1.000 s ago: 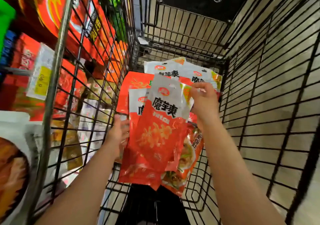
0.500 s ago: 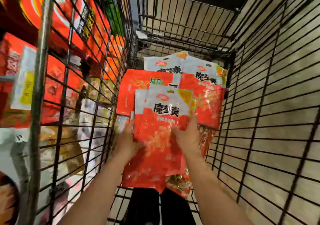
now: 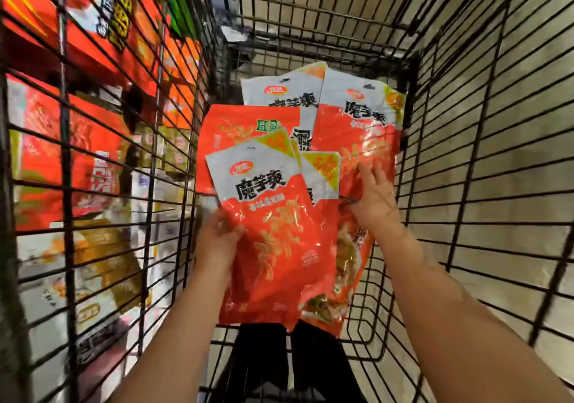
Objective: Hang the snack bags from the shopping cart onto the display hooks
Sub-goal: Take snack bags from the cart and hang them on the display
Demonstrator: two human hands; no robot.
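2 hands reach down into a black wire shopping cart [image 3: 466, 160], the largest thing in view, whose mesh walls fill the frame on the left, right and far end. Through the left wall, store shelves [image 3: 77, 141] show blurred red, orange and white packages. Beyond the right wall lies a pale tiled floor [image 3: 512, 76].

Inside the cart, several red snack bags with white tops lie overlapping in a loose pile [image 3: 351, 123] towards the far end, with 2 white-topped ones at the back and 1 turned so its red side faces up at the left.

Nearer the camera, the front snack bag [image 3: 273, 241] is tilted up off the pile, its white header slanting to the left. At least 1 more bag sits just behind it to the right, its yellow corner showing.

The left hand [image 3: 219, 241] grasps the front bag at its left edge, thumb on the face of the bag. The right hand [image 3: 374, 199] is at the right edge of the bags behind, with straight fingers spread against the red pile; whether its thumb pinches a bag I cannot tell.
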